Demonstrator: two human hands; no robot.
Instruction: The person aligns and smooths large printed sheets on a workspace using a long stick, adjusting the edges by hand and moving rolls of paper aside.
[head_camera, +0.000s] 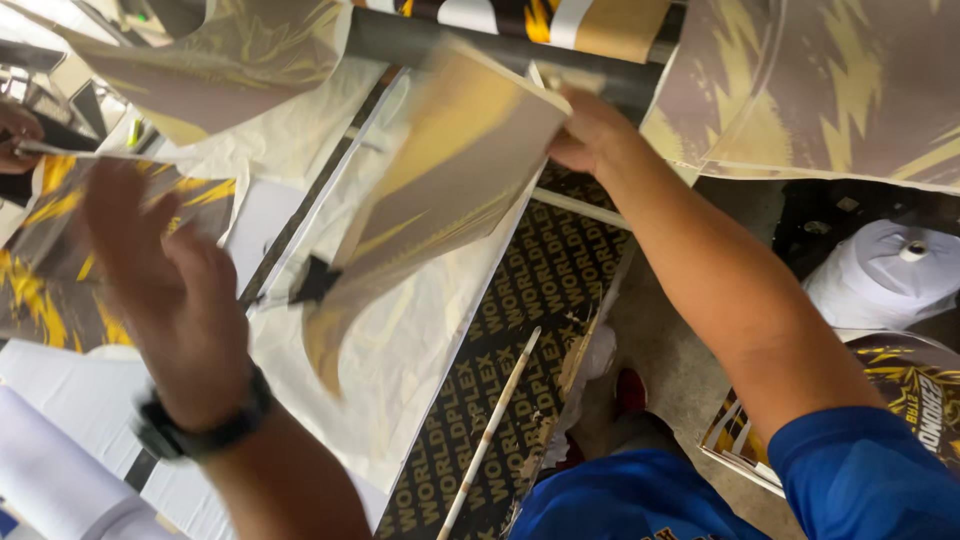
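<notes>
The left hand (165, 285) is motion-blurred, and the right hand's (590, 135) fingertips hide behind the printed sheet (440, 190).

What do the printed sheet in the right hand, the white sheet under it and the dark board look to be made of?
Printed sheet, gripped by the right hand: thin fabric or paper, matte; it curls and droops limply, motion-blurred, so unsure. White sheet: thin tissue-like paper, softly creased, slightly translucent. Dark board: likely film-faced plywood, smooth dark face with repeated lettering and a pale raw edge.
</notes>
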